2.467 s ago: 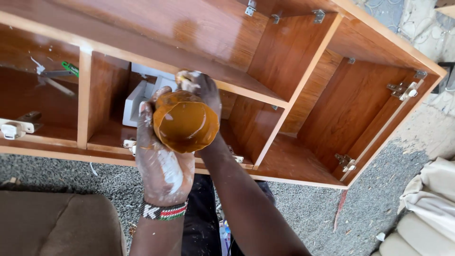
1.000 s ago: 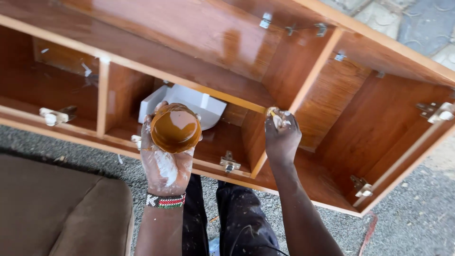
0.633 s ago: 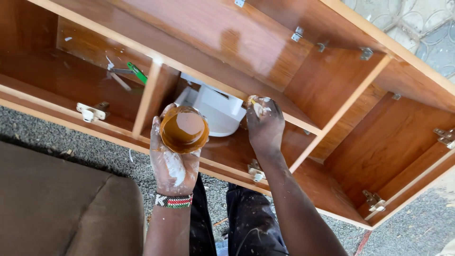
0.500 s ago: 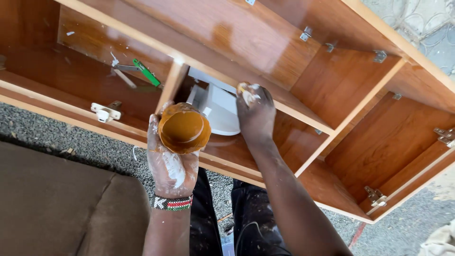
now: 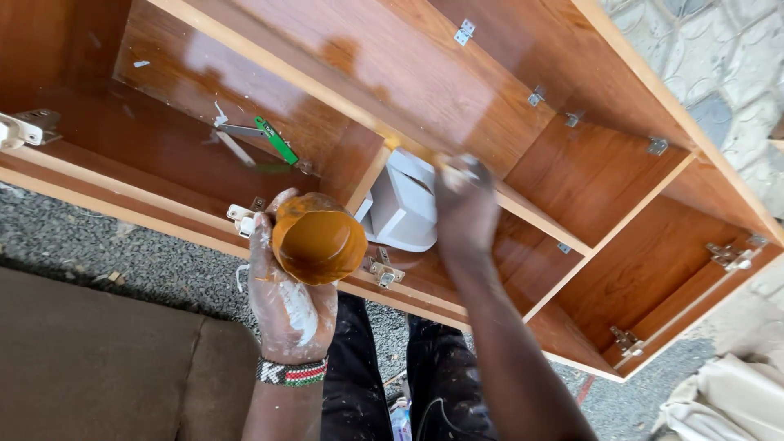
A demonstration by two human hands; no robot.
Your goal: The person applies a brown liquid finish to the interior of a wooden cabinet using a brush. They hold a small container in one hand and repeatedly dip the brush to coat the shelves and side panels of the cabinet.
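My left hand, smeared with white and wearing a beaded wristband, grips a small open tub full of orange-brown paste. My right hand is pressed against the front edge of a shelf of the glossy brown wooden cabinet; its fingertips pinch something small and pale that is blurred. A white plastic container lies inside the compartment just left of that hand.
A green-handled tool and a metal piece lie in the left compartment. Metal hinges sit along the cabinet's front edge and on the right. Brown cushion at lower left, gravel ground below, pale cloth at lower right.
My right hand left the tub and went to the shelf edge, sliding leftward along it. The view shifted left along the cabinet. My left hand kept holding the tub.
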